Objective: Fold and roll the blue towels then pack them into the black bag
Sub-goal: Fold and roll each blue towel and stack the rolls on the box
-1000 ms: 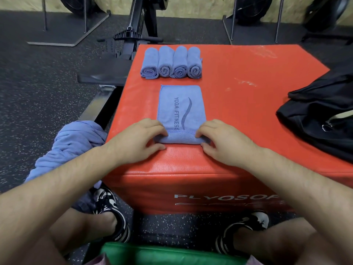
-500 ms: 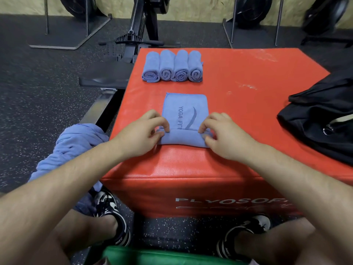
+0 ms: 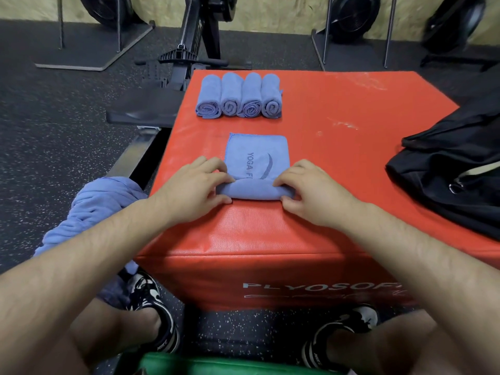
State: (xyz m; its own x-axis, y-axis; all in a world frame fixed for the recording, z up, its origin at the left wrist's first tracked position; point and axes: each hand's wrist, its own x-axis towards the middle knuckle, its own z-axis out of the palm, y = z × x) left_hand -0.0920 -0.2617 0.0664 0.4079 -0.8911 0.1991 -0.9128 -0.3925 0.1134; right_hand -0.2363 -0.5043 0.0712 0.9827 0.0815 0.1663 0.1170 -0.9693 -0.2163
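Watching through the head camera, I saw the blue towel (image 3: 258, 155) lying on the red plyo box (image 3: 338, 109), folded into a narrow strip. Its near end was wound into a short roll whose long axis ran left to right across my view. The flat part, with its printed lettering, stretched straight away from me. The left grip (image 3: 189, 190) was closed on the roll's left end, fingers curled over the top and thumb tucked against the near side. The right grip (image 3: 311, 193) pinched the right end the same way, and neither sat nearer than the other. All the unrolled cloth lay beyond both grips, so I judged the coming move to be an even push forward, both ends advancing together to keep the roll square to the strip. Four finished rolls (image 3: 239, 96) lay side by side farther along the same line, their long axes pointing away from me. The black bag (image 3: 454, 169) sat well off to the right, on the right grip's side. A heap of loose blue towels (image 3: 100, 209) was bunched by the box's left edge.
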